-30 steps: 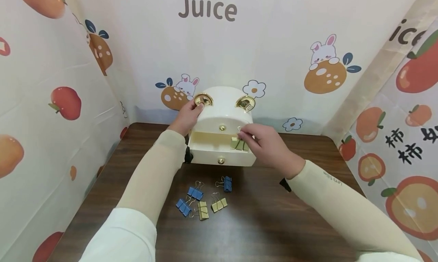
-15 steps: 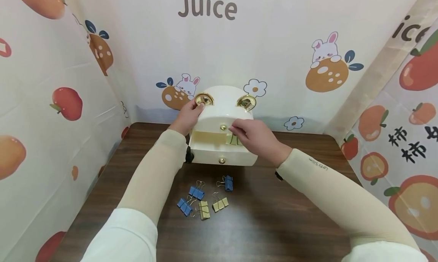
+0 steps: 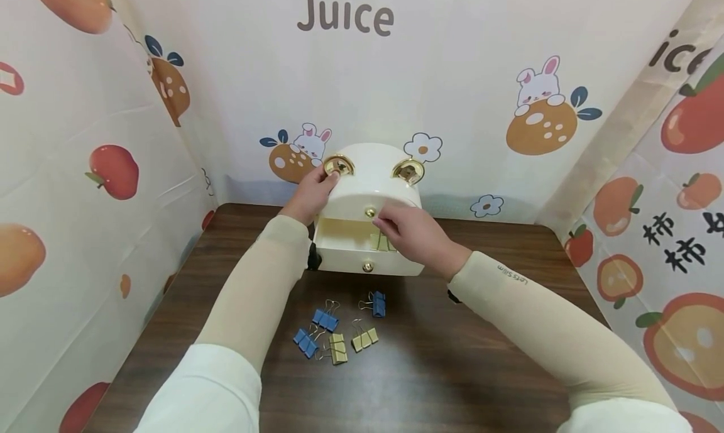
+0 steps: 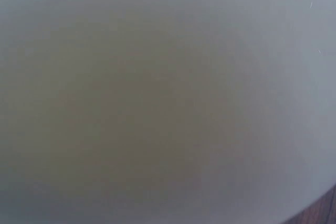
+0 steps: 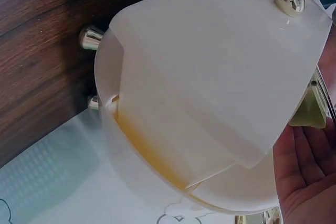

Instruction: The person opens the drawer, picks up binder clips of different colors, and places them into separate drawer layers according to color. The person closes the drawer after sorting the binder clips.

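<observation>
Near the middle of the head view, your left hand (image 3: 311,196) gripped the side of the white drawer box (image 3: 373,191), its thumb up at the left gold ring (image 3: 339,164); the matching right gold ring (image 3: 408,171) sat across the rounded top. Your right hand (image 3: 415,235), just right of centre, pinched a yellow binder clip (image 3: 382,242) over the right part of the open drawer (image 3: 339,261); you could not tell whether the clip touched the drawer's floor. At the right edge of the right wrist view, that clip showed beside your fingers. Below centre in the head view, three blue clips (image 3: 326,320) and two yellow clips (image 3: 338,349) lay on the dark wooden desk (image 3: 464,357), one blue one a little apart at the upper right of the group. The left wrist view held mostly a pale blur.
</observation>
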{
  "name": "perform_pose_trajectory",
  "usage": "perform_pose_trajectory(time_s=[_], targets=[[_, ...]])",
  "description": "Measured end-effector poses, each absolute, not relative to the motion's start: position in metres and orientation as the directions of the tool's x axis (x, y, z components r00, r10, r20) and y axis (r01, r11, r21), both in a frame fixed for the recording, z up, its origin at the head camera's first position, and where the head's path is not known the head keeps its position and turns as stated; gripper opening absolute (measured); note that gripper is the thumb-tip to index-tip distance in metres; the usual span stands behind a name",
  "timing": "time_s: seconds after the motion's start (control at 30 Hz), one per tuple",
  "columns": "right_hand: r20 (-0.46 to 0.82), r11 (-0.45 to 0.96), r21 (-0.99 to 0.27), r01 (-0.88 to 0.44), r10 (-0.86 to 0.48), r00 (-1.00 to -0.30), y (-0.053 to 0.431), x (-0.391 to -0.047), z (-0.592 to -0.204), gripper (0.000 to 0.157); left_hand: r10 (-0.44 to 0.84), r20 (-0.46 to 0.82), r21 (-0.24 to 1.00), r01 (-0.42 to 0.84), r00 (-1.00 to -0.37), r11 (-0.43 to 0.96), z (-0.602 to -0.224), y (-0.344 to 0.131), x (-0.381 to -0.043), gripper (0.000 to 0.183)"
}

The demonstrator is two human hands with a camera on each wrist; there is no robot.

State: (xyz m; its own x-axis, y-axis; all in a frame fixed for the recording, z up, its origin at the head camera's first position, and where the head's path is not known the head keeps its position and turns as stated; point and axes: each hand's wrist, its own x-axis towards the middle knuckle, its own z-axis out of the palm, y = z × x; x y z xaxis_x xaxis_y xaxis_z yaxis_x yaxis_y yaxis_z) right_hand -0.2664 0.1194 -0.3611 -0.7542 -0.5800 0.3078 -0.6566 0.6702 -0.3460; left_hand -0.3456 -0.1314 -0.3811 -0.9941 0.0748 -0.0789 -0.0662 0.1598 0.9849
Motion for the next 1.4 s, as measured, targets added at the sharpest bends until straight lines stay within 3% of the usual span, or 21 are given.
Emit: perform_pose_trajectory(time_s=[0.4, 1.4], targets=[[0.206, 0.722, -0.429, -0.543, -0.507, -0.837, 0.117, -0.274, -0.368, 0.029, 0.083, -0.075, 0.986, -0.062, -0.994, 0.153, -0.383, -0.131, -0.346, 0.048], [0.078, 0.790, -0.364, -0.492, -0.501, -0.862, 0.108, -0.282, -0.387, 0.035, 0.073, -0.068, 0.986, -0.055, -0.995, 0.159, -0.385, -0.132, -0.349, 0.049]])
